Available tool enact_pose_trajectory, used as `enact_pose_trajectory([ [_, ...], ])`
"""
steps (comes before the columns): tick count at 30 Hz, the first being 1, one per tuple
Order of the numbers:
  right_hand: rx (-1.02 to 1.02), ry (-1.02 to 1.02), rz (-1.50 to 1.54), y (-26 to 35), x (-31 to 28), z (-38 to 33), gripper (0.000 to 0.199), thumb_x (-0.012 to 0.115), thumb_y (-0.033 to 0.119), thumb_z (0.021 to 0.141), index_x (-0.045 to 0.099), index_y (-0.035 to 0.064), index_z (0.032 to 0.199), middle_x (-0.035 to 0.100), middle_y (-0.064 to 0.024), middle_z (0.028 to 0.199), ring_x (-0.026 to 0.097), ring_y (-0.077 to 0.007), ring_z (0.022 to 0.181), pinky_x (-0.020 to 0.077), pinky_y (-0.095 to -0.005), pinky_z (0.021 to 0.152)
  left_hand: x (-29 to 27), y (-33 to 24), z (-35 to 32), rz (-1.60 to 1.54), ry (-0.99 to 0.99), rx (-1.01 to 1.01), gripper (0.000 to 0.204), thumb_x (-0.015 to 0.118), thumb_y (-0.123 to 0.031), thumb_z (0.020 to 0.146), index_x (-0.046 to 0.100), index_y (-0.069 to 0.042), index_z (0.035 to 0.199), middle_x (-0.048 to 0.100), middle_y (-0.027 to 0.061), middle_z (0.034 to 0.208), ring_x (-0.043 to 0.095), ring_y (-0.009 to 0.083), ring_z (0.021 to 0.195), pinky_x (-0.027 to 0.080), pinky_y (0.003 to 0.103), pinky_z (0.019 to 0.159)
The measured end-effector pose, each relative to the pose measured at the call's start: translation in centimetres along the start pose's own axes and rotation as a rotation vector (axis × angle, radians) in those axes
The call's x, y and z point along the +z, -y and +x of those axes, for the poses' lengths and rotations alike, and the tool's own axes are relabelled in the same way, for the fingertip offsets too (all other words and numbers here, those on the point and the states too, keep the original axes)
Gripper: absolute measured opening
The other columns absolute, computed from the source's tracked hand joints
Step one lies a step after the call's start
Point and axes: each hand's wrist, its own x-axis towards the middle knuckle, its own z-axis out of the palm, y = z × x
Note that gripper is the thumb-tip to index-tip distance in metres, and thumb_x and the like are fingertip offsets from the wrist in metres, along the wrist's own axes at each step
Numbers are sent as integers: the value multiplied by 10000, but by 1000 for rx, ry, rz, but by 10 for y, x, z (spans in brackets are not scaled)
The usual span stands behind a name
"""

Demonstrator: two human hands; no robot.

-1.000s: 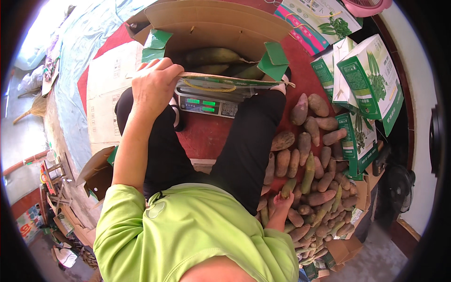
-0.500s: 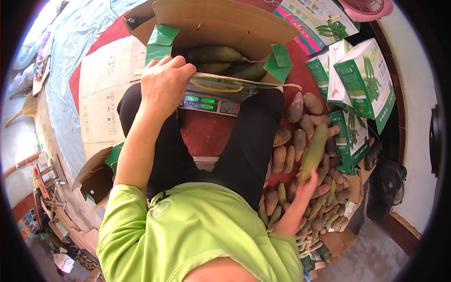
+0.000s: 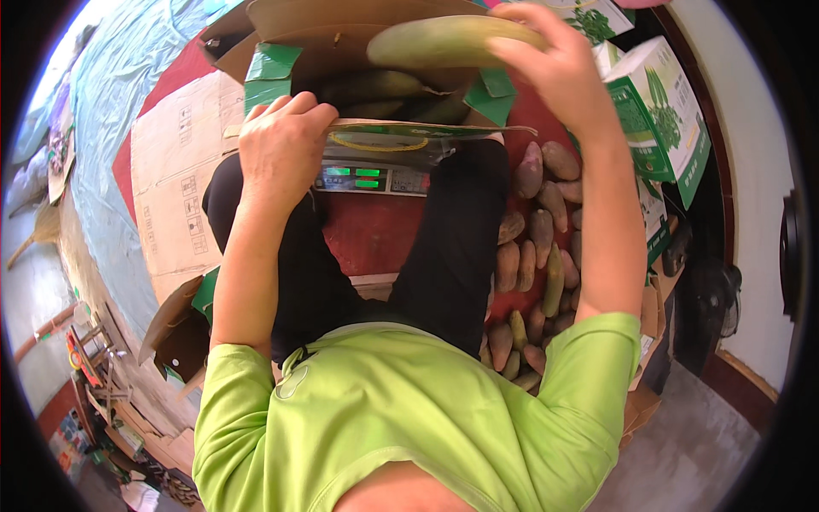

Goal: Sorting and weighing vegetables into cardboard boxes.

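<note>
My right hand [image 3: 554, 72] is closed round one end of a long pale-green radish [image 3: 435, 41], held sideways above the open cardboard box [image 3: 307, 43]. With its fingers wrapped over the top edge, my left hand [image 3: 286, 141] grips the box's near flap [image 3: 384, 125]. Several green radishes [image 3: 367, 87] lie inside the box, partly hidden by that flap. The box appears to rest on a digital scale [image 3: 367, 179] with lit green displays, between my knees.
To my right lies a pile of reddish-brown roots [image 3: 529, 171] with some slim green radishes [image 3: 553, 282] among them. Printed green-and-white cartons [image 3: 665, 119] stand beyond it. Flattened cardboard [image 3: 183, 171] and blue sheeting [image 3: 107, 128] cover the left side. A black fan [image 3: 725, 303] stands far right.
My right hand has carried the green radish from the pile on the right up and over the open box. My left hand still grips the flap.
</note>
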Motion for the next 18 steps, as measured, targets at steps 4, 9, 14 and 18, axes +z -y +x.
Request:
enact_pose_trajectory([
  [4, -95, 168, -492, -1, 37, 38, 242, 614, 182, 708, 666, 34, 892, 656, -202, 839, 633, -356, 838, 504, -412, 774, 1, -4, 7, 26, 0, 25, 65, 613, -146, 765, 646, -162, 818, 556, 20, 744, 594, 239, 785, 462, 360, 703],
  [9, -122, 704, -895, 35, 97, 37, 325, 660, 196, 769, 665, 108, 1081, 641, -97, 1111, 610, -285, 1001, 494, -513, 732, -3, -6, 2, 20, 72, -69, 93, 589, -209, 824, 652, -178, 884, 600, 1, 821, 595, 266, 782, 459, 365, 681],
  [14, -16, 323, -442, 10, 110, 20, 216, 583, 227, 796, 689, 155, 971, 684, -60, 923, 654, -229, 895, 514, -363, 733, 5, -7, 2, 32, 70, 20, 109, 589, -217, 836, 657, -185, 914, 606, 7, 835, 594, 260, 756, 458, 366, 653],
  [18, -151, -396, 2, -34, 84, -41, 158, 589, 178, 770, 691, 136, 883, 670, -87, 838, 648, -254, 822, 509, -369, 692, 4, -16, 3, 7, 72, -1, 95, 603, -195, 830, 667, -179, 899, 606, 7, 805, 596, 251, 739, 455, 358, 617],
])
